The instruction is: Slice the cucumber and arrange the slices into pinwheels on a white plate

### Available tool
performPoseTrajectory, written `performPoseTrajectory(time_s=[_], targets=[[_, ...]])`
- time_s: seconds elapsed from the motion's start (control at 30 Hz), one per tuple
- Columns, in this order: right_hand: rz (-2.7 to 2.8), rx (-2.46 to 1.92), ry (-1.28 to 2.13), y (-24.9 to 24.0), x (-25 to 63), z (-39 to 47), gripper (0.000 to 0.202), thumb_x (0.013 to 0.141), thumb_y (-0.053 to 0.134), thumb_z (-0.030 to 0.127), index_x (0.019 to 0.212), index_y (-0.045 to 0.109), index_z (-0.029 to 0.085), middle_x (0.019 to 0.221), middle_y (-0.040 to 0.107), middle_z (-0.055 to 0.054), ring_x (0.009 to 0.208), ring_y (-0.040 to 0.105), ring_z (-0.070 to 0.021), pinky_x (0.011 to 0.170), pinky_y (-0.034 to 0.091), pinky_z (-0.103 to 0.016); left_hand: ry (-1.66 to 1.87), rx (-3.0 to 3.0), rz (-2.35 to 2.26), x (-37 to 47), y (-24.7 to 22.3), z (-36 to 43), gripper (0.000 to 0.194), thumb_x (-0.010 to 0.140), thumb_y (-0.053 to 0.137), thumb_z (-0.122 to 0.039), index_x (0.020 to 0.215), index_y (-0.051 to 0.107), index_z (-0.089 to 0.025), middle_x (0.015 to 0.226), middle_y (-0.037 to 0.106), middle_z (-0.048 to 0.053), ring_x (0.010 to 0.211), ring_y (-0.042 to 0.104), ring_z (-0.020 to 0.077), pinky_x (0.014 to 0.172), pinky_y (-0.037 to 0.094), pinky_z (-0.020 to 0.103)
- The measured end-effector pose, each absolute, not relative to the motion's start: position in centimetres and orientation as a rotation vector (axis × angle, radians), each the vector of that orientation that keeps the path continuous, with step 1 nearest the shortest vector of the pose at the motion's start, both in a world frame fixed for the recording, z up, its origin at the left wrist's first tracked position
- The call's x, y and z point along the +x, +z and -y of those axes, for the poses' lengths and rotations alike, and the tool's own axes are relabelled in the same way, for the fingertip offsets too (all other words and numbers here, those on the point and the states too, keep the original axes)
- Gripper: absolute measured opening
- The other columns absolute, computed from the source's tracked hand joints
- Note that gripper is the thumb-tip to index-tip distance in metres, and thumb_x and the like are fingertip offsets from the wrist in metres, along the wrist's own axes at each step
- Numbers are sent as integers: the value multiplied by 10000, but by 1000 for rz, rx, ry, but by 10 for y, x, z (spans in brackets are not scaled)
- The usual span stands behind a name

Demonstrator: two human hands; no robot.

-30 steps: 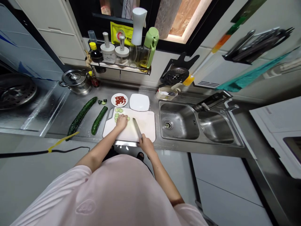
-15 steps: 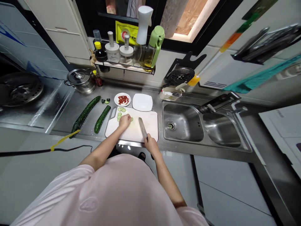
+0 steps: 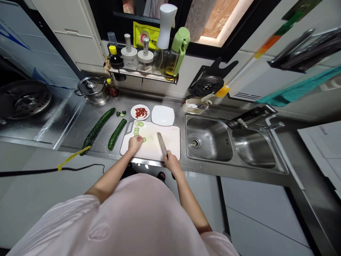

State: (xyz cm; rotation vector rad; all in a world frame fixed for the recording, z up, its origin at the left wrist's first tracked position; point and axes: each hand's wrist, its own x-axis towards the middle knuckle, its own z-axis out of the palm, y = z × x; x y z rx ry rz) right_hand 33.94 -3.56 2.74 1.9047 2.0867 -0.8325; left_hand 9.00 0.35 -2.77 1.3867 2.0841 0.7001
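Observation:
My right hand (image 3: 172, 162) is wrapped round the handle of a kitchen knife (image 3: 161, 143), whose blade lies over the right half of the white cutting board (image 3: 151, 153). Over the board's left side, my left hand (image 3: 135, 143) has its fingers closed, with a round cucumber slice (image 3: 144, 139) at the fingertips. Beyond that hand, several pale green slices (image 3: 136, 130) lie in a curved row on the board. To the left, a long whole cucumber (image 3: 98, 128) and a shorter cut cucumber (image 3: 117, 134) rest on the steel counter, near small cucumber end pieces (image 3: 122, 114).
Behind the board stand a plate of chopped red pieces (image 3: 140, 112) and a white square plate (image 3: 162, 115). A double steel sink (image 3: 209, 138) is at right, a lidded pot (image 3: 93, 91) at back left. Bottles and jars line a wall rack (image 3: 141, 73).
My left hand has moved left and slightly toward me, the cucumber slice at its fingertips moving along. My right hand and the knife stay nearly in place.

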Motion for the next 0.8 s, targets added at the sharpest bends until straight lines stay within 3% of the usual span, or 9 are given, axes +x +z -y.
performPoseTrajectory(time_s=[0.8], targets=[[-2061, 1914, -838, 35, 338, 33, 254, 977, 332, 312, 1149, 477, 196, 988, 665, -103, 897, 617, -210, 657, 340, -254, 476, 1378, -2345, 52, -23, -4, 171, 772, 529, -273, 825, 678, -211, 802, 705, 44, 799, 630, 204, 710, 407, 276]])
